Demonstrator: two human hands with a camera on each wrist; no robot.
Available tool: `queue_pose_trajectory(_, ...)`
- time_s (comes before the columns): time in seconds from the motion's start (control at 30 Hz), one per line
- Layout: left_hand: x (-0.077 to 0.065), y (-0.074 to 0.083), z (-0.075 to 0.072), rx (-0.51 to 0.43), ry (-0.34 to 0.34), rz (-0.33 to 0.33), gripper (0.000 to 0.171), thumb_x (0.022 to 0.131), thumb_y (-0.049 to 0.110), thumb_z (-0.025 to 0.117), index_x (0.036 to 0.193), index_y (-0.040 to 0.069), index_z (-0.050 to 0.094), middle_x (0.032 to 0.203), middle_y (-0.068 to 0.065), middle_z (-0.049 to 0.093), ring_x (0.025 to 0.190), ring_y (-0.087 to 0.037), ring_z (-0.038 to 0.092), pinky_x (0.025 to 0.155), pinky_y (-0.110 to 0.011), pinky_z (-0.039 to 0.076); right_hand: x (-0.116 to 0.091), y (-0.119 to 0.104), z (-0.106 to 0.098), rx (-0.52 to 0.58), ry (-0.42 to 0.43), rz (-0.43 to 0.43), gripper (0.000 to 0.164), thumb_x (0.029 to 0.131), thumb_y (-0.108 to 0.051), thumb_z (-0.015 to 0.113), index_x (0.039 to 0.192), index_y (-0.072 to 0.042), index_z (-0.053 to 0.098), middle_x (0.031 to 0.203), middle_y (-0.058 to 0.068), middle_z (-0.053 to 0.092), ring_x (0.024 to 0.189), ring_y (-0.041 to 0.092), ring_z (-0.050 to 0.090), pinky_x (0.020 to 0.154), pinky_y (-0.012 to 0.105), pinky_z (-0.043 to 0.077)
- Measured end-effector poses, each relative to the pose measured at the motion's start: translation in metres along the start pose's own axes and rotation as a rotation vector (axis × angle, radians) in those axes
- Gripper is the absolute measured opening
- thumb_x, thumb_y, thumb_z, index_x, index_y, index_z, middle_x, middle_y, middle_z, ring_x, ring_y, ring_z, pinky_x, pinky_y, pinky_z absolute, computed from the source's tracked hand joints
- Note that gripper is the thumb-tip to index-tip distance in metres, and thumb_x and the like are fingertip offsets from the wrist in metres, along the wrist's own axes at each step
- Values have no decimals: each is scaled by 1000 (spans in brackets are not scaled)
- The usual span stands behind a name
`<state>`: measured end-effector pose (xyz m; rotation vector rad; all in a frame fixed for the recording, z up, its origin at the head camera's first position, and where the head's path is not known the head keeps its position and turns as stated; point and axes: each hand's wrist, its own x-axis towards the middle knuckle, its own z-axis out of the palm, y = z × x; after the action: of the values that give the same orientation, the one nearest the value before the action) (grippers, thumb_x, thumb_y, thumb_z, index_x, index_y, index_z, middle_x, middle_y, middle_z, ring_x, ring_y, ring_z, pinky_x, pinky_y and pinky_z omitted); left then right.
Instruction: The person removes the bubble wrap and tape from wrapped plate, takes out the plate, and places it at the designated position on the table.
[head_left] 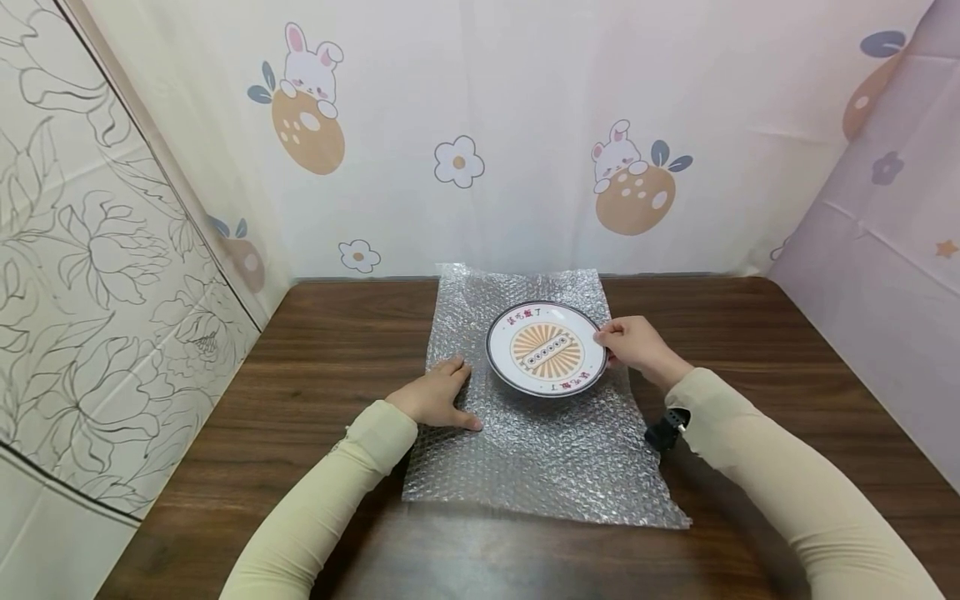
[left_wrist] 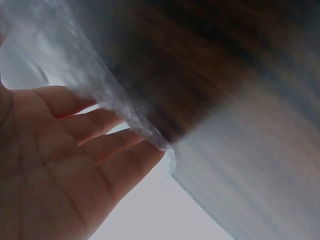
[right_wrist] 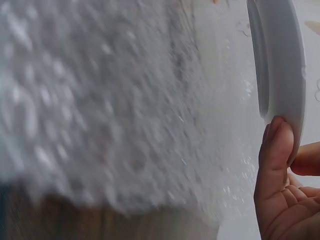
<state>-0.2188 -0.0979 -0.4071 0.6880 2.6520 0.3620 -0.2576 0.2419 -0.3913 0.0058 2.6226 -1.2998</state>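
A round white plate (head_left: 547, 317) with a dark rim, red lettering and an orange ray pattern is held over a sheet of bubble wrap (head_left: 525, 467). My right hand (head_left: 636, 346) pinches the plate's right edge, thumb on top and fingers beneath. In the right wrist view the plate (right_wrist: 287, 60) stands edge-on, its pale underside and foot ring showing above the wrap. My left hand (head_left: 441, 397) lies with spread fingers at the wrap's left edge. From the left wrist view, the straight fingers of that hand (left_wrist: 65, 160) touch the border of the wrap.
The bubble wrap lies flat on a dark brown wooden table (head_left: 337, 358), reaching close to its back edge. Behind the table hangs a pale curtain (head_left: 525, 100) printed with rabbits and flowers. A white panel with line-drawn flowers (head_left: 97, 250) stands at the left.
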Motion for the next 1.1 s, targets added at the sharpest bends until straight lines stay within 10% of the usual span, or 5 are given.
queue_pose_trajectory(1.1, 0, 1, 0, -5, -19, -15, 103, 83, 55, 71, 156, 3, 21, 165, -15, 10, 153, -32, 12, 123, -46, 22, -28, 43, -76, -40, 154, 65, 47, 103, -28, 47, 127, 12, 52, 85, -1, 62, 71, 4, 57, 70, 31, 57)
